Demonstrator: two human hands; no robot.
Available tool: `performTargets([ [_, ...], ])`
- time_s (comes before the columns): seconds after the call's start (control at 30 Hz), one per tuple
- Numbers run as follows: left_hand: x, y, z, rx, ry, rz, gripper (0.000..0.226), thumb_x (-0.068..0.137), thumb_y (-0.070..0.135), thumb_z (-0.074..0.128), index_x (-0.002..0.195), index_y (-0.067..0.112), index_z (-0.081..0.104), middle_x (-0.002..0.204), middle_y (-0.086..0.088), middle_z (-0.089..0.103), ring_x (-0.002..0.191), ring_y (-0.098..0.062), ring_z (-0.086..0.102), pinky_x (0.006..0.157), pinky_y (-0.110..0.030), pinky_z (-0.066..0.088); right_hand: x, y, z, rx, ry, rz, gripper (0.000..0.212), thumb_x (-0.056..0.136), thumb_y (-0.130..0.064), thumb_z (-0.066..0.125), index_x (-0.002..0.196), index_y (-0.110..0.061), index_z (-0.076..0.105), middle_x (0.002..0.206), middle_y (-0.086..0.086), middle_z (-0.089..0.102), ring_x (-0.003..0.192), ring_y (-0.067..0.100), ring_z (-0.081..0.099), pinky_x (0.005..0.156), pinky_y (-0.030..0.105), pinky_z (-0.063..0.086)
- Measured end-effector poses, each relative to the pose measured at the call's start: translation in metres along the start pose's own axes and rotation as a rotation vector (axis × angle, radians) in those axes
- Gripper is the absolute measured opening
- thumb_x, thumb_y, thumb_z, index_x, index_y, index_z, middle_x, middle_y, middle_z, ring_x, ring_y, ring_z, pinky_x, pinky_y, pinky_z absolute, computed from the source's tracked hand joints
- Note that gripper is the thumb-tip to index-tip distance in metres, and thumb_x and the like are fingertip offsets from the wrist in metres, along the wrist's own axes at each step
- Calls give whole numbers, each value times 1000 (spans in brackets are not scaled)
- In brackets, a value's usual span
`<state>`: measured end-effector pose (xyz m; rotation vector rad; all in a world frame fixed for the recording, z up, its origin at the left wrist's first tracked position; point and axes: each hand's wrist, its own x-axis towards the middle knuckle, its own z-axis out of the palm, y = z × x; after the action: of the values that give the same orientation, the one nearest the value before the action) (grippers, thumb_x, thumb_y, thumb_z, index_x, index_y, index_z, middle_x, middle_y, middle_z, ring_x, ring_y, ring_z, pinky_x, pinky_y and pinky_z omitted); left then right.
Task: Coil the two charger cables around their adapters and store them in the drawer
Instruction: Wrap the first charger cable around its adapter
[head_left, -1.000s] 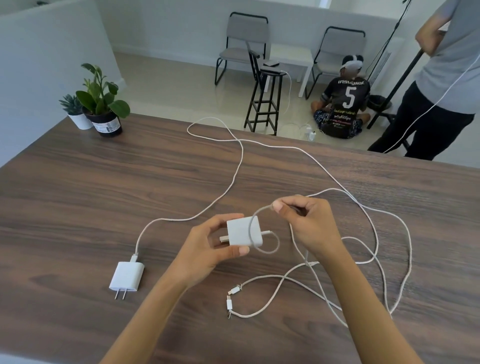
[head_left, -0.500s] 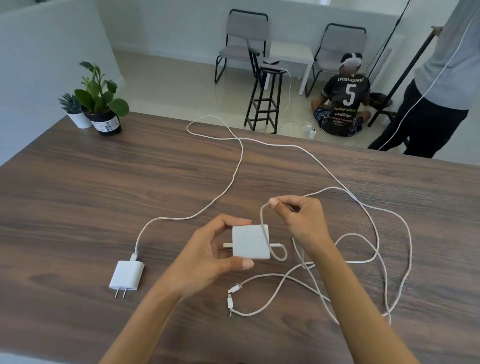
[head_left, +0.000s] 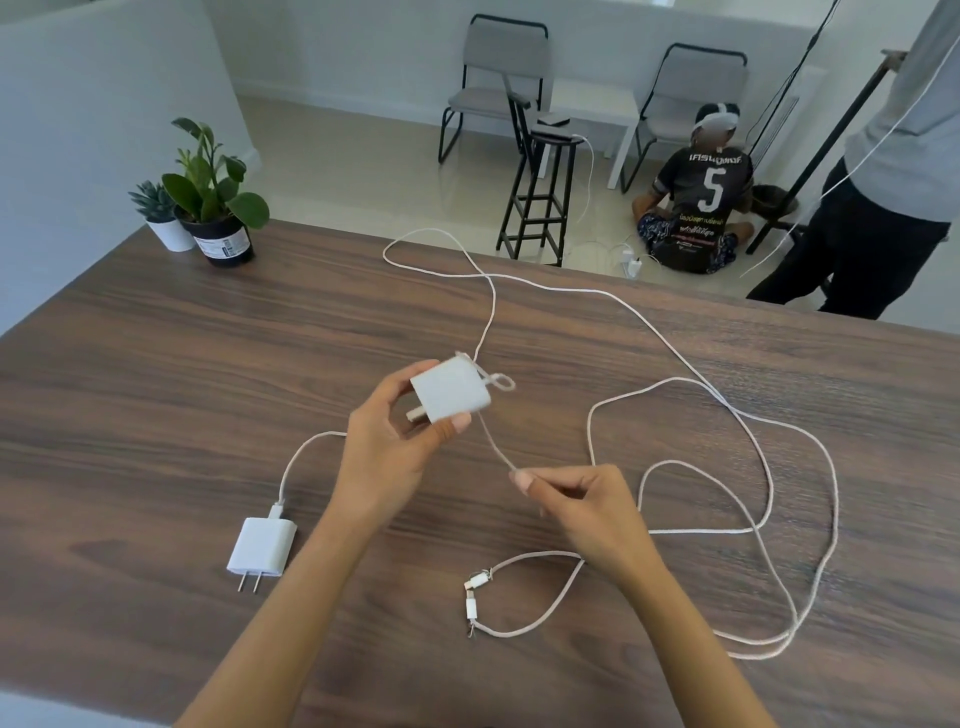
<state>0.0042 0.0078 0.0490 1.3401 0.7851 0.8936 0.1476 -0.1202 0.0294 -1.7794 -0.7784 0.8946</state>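
The left hand (head_left: 387, 457) grips the adapter (head_left: 451, 391) above the table (head_left: 156, 364). The right hand (head_left: 582, 506) pinches its cable (head_left: 493, 444) below and to the right. The cable runs taut and diagonal between both hands; the adapter sits up-left of the right hand.

Both forearms reaching in from near edge, bare. Left hand (head_left: 387, 452) raised, palm turned inward, thumb and fingers curling round adapter (head_left: 451, 391), gripping it. Right hand (head_left: 582, 506) sitting lower and nearer, knuckles up, fingers curled, thumb and forefinger pinching cable (head_left: 493, 441) running taut up toward left hand.
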Motion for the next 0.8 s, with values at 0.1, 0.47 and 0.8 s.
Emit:
performTargets([
  [0.1, 16, -3, -3, 40, 78, 35, 51, 72, -2, 76, 116, 14, 58, 105, 9, 65, 89, 1, 65, 78, -20, 55, -10, 2, -3, -117, -35, -66, 11, 79, -21, 74, 85, -29, 78, 63, -17, 69, 56, -3, 52, 62, 15, 41],
  [0.47, 14, -33, 3, 148, -66, 12, 53, 69, 1, 80, 113, 21, 59, 110, 6, 67, 100, -5, 65, 84, -25, 54, -17, -31, -29, -267, -75, -371, 15, 77, -18, 76, 83, -33, 77, 64, 1, 61, 51, 4, 41, 53, 13, 29],
  [0.8, -9, -37, 5, 163, -246, -49, 56, 68, -2, 80, 114, 22, 60, 107, 8, 69, 97, -12, 66, 86, -25, 53, 26, -57, -41, -262, 55, -450, 19, 79, -17, 74, 76, -36, 75, 59, -11, 57, 55, 7, 41, 57, 17, 33],
])
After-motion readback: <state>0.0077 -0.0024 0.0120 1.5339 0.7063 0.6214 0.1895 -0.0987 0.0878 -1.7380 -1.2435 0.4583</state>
